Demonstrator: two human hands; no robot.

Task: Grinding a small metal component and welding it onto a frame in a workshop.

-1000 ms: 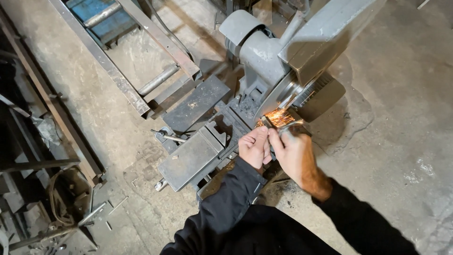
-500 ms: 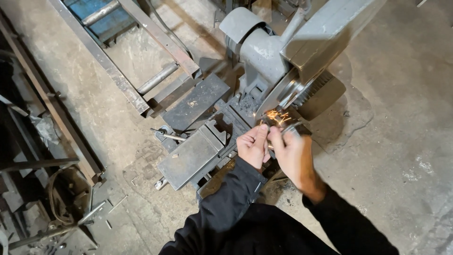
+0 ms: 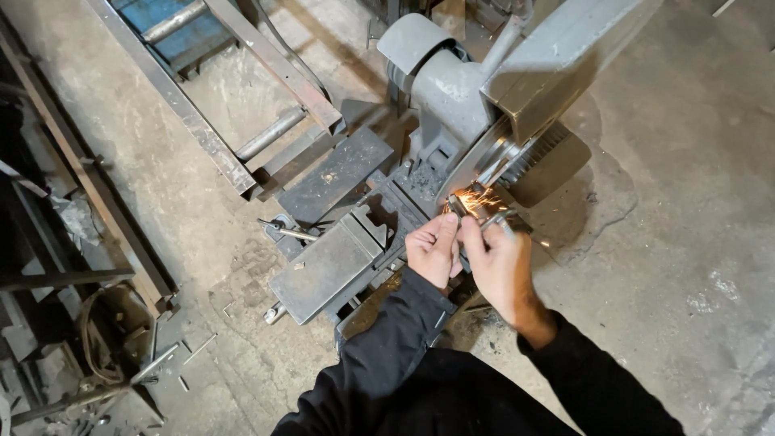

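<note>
Head view: the left hand [image 3: 434,252] and right hand [image 3: 494,262] each closed their grip on a small metal piece [image 3: 457,208], pressed against the grinding wheel [image 3: 517,165] of a grey bench grinder [image 3: 484,89]. Orange sparks [image 3: 476,198] flew at the contact point. A grey steel vise [image 3: 327,262] sat just left of the hands, on the concrete floor [image 3: 686,242].

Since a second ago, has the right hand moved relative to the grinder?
No. The right hand stays beside the left hand, pressing the small metal piece against the grinder's wheel; only the spark glow there has shrunk.
</note>
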